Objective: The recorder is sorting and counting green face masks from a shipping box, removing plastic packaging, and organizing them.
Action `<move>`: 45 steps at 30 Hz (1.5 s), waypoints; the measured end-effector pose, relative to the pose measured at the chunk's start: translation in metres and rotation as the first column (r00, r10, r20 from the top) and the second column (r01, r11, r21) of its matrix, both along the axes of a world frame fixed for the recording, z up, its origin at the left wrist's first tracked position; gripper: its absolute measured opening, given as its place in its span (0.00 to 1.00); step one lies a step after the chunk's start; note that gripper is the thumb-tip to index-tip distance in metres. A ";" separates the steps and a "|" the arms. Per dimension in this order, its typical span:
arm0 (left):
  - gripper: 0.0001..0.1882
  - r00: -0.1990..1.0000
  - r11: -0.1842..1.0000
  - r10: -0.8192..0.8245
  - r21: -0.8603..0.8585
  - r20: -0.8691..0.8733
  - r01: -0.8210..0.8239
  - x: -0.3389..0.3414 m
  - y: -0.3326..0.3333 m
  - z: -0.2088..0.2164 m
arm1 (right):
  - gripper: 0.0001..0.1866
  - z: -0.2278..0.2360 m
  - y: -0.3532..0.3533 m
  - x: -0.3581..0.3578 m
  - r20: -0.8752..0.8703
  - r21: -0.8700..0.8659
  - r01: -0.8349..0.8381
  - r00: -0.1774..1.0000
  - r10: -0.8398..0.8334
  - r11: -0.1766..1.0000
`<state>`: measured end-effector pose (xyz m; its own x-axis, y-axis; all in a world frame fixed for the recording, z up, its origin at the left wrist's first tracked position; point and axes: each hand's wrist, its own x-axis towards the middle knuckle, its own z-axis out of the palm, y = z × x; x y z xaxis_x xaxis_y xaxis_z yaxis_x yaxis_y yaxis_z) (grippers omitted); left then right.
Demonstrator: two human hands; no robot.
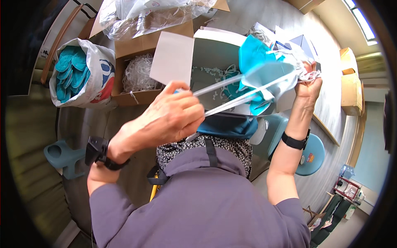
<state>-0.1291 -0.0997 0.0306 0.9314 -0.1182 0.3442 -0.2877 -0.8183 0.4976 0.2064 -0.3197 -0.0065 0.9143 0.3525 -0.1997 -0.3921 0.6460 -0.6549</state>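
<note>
My left hand [171, 113] is closed on white elastic straps [248, 95], drawn taut toward the right. A bit of blue shows at its fingertips, too small to make out. My right hand [309, 86], raised further off to the right, grips a bunch of white straps. From it hang several teal, mask-like fabric pieces [253, 51], one blurred by motion. Beneath them stands a white-lined carton [171, 58] with its flaps spread. Small white bits and a tangle of teal and white strands lie inside it.
Left of the carton, a brown box [122, 99] holds shredded white packing; clear plastic film [153, 20] lies behind. A white bag [103, 78] is full of teal pieces [72, 70]. A blue stool [312, 159] is by my right arm, a grey-blue plastic stool [62, 155] at lower left.
</note>
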 end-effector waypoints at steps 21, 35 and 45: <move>0.41 0.980 0.855 0.196 -0.485 -0.022 -0.182 0.087 -0.006 -0.073 | 0.06 0.022 0.047 -0.051 0.331 0.116 -0.278 0.916 0.227 0.954; 0.04 0.974 0.997 0.075 0.048 -0.213 -0.067 0.060 -0.023 -0.083 | 0.07 0.043 0.011 -0.042 0.243 0.162 0.010 0.969 -0.050 0.987; 0.06 0.718 0.925 -0.307 -0.019 -0.625 0.380 -0.012 -0.028 0.004 | 0.15 0.120 -0.036 -0.104 0.952 -0.154 0.616 0.302 -0.051 0.772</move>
<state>-0.1407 -0.1273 0.0345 0.8243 -0.4729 -0.3112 -0.2271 -0.7798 0.5834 0.1020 -0.3562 0.1135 0.6384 0.0994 0.7633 0.7562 0.1042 -0.6460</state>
